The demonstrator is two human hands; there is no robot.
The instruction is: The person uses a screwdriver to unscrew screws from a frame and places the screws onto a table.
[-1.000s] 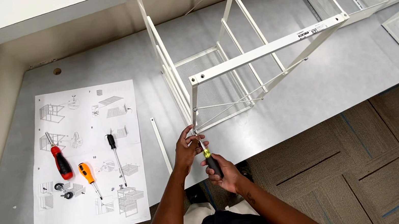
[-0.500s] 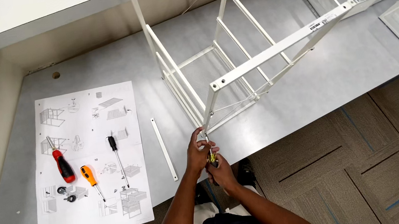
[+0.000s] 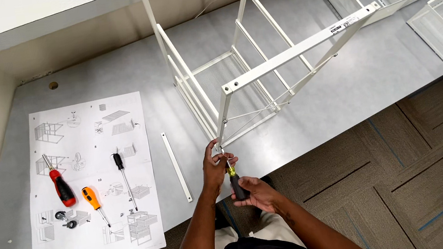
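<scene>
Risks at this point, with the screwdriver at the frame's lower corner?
1. The white metal frame stands tilted on the table, steadied only by the left hand at its corner; it may tip or slide under pressure.
2. The screwdriver in the right hand points close to the left fingers; a slip could jab them.
3. The corner overhangs the table edge, so a loose screw would probably drop to the carpet.

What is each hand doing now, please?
Left hand: closed around the lower end of the white metal frame.
Right hand: closed, holding a screwdriver by its dark handle.
</scene>
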